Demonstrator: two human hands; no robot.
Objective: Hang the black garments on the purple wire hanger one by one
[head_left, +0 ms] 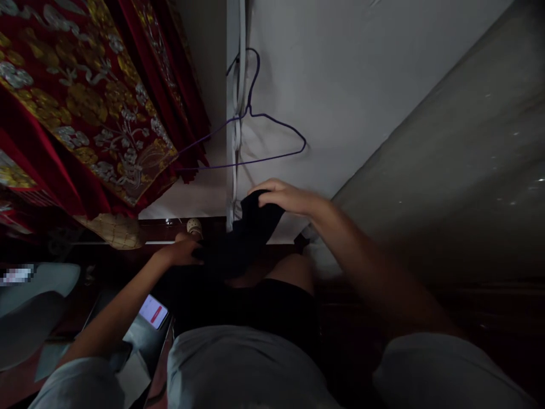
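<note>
A dark piece of clothing (pixel 238 247) is stretched between my two hands above my lap; its exact kind is too dark to make out. My right hand (pixel 283 196) grips its upper end, thumb and fingers closed on the fabric. Lower and to the left, my left hand (pixel 185 250) is on the other end, its fingers partly lost against the black cloth. A thin dark purple hanger (pixel 272 116) hangs just beyond my right hand, hooked at a pale vertical strip on the wall, with no garment on it.
Red cloth with gold and silver embroidery (pixel 106 113) drapes at upper left. A lit phone (pixel 153 311) lies at lower left, near a pale blue chair (pixel 51 281). A large sheet of greyish plastic (pixel 447 147) slopes along the right. A light clog (pixel 194 226) shows on the floor.
</note>
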